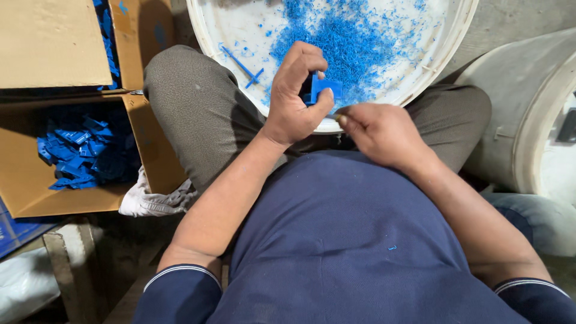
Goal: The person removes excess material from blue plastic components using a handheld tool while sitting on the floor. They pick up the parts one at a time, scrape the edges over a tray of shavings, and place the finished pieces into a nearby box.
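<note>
My left hand (295,96) grips a small blue plastic part (324,89) over the near rim of a white bucket (447,45). A heap of blue plastic shavings (351,42) lies inside the bucket, along with a thin blue strip (240,63). My right hand (378,129) sits just right of the part, fingers curled closed, thumb tip pointing toward it. What it holds, if anything, is hidden.
An open cardboard box (24,174) at left holds many blue plastic parts (81,153). A second box (54,42) stands behind it. A white cloth (153,201) lies by my left knee. Another white bucket (528,114) lies on its side at right.
</note>
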